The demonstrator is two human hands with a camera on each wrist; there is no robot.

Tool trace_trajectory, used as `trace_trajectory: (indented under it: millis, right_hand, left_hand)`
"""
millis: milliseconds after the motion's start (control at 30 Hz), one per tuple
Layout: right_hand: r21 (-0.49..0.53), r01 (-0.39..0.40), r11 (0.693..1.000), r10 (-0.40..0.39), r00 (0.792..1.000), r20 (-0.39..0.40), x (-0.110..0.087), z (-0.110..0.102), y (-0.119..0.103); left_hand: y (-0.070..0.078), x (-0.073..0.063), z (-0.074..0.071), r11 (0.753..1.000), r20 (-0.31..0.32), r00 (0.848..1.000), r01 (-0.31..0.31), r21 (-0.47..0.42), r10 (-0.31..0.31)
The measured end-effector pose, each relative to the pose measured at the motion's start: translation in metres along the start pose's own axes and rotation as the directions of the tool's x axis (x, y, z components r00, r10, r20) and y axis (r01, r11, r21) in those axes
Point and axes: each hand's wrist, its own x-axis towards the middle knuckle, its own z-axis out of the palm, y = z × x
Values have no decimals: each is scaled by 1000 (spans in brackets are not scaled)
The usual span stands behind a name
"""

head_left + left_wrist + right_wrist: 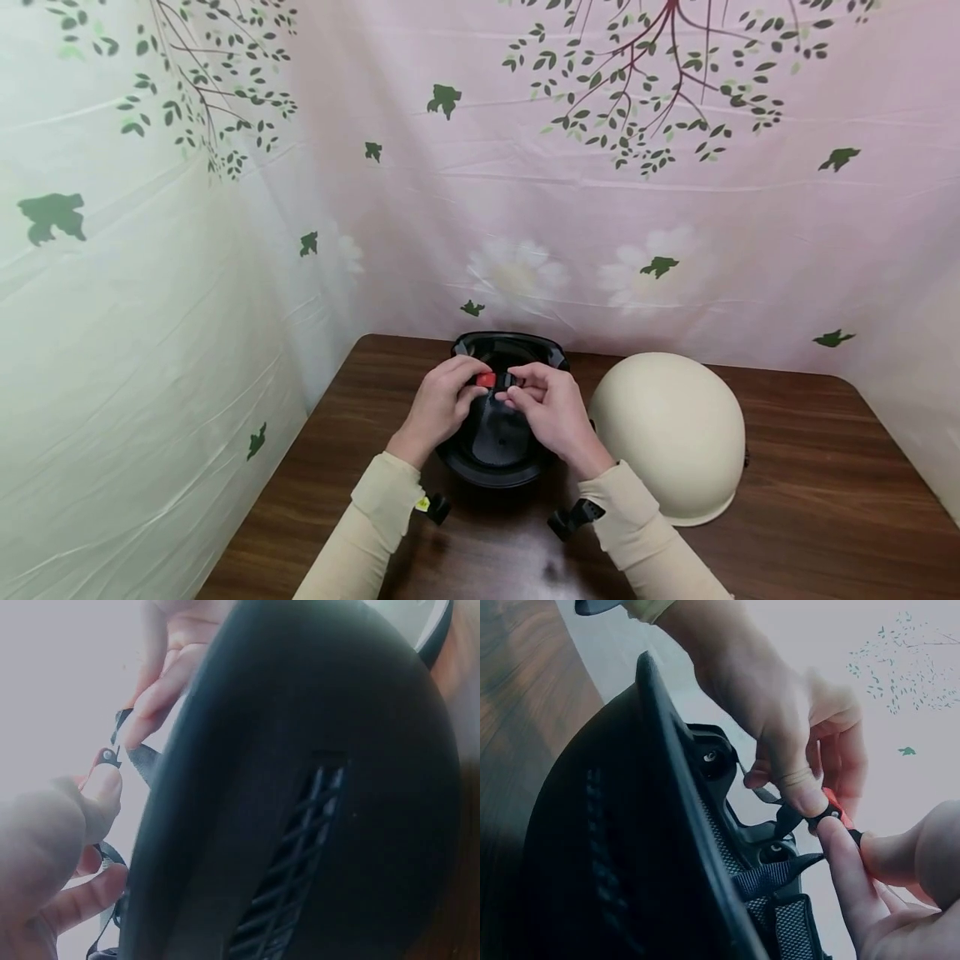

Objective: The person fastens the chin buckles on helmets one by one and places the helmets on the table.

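Note:
An upturned black helmet (498, 442) lies on the table, its hollow facing up. Over it, my left hand (435, 408) pinches the red buckle piece (486, 380) of the chin strap between thumb and fingers. My right hand (553, 410) pinches the black buckle piece (508, 381) right beside the red one. Whether the two pieces are locked together cannot be made out. In the right wrist view, a black strap (772, 877) runs from the helmet's padded inside up to the buckle. A slotted vent (289, 862) shows on the shell in the left wrist view.
A beige helmet (667, 433) rests dome up on the brown wooden table (810, 492), just right of the black one. Behind and to the left hangs a printed cloth (517, 200) with leaves and flowers. Each wrist wears a small black camera (576, 518).

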Motion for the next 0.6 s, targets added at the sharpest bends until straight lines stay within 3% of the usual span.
trace_trajectory:
  millis: [267, 600]
  right_hand:
    - [-4, 1, 1000, -1, 1000, 4, 0, 5, 0]
    - [-52, -11, 999, 11, 1000, 10, -1, 7, 0]
  left_hand:
    - [4, 1, 1, 1000, 10, 999, -30, 7, 30]
    - [2, -1, -2, 999, 47, 999, -17, 37, 15]
